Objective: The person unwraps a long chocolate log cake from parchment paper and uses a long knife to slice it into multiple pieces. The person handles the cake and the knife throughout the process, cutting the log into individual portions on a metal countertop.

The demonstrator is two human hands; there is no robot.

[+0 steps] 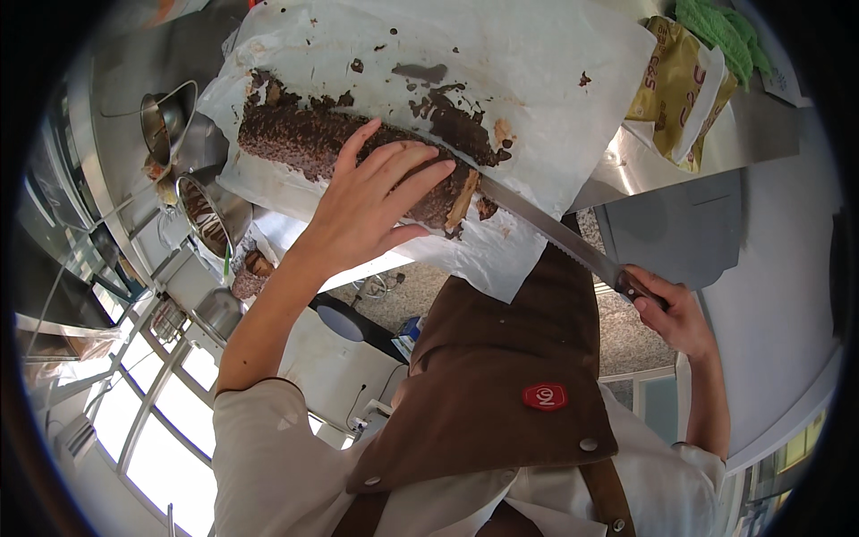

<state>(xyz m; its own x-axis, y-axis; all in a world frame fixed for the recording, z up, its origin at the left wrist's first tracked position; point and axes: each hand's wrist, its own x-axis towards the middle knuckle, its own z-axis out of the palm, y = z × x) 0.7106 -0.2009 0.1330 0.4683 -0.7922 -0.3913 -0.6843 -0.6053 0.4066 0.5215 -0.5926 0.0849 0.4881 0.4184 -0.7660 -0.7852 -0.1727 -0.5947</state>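
A long chocolate-coated roll cake (295,137) with a rough, nubbly surface lies on white parchment paper (537,60). Over its right part, my left hand (366,194) holds it, with the fingers spread across the top and the thumb on the near side. My right hand (678,315) grips the dark handle of a long serrated knife (557,231). The blade slants up and left to the roll's right end, where a pale tan layer shows at the edge; part of the blade runs along its far side. Smeared chocolate (463,127) and crumbs stick to the paper behind the roll.
A chocolate-streaked metal bowl (208,218) and a smaller metal bowl (161,127) stand left. A gold printed package (678,101) and green cloth (725,40) lie at the steel table's (751,134) far right. A grey bin lid (671,225) is below the table edge.
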